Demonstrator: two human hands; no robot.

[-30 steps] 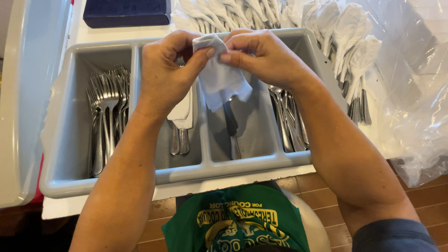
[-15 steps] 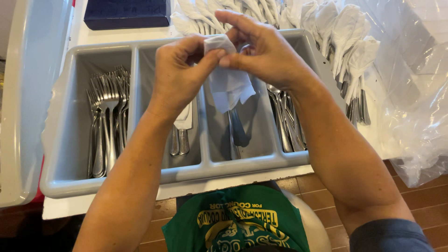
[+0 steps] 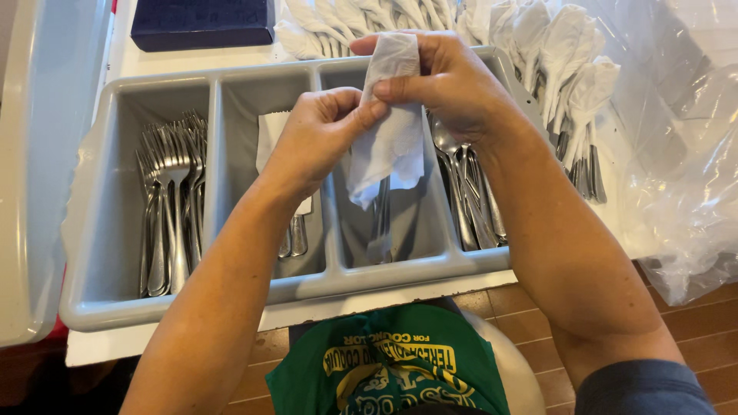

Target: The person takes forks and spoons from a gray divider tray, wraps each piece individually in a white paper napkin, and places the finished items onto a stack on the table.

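Over a grey cutlery tray [image 3: 100, 230] on the white bench, my left hand [image 3: 319, 138] and right hand [image 3: 450, 84] pinch a white napkin [image 3: 388, 142], mid-roll around cutlery; next, I judge, comes tightening the wrap.

Left hand [image 3: 319, 138]: raised, knuckles up, fingers curled, thumb and forefinger pinched shut. Right hand [image 3: 450, 81]: higher, just beside it, thumb pressed to fingers. Both forearms bare, converging.
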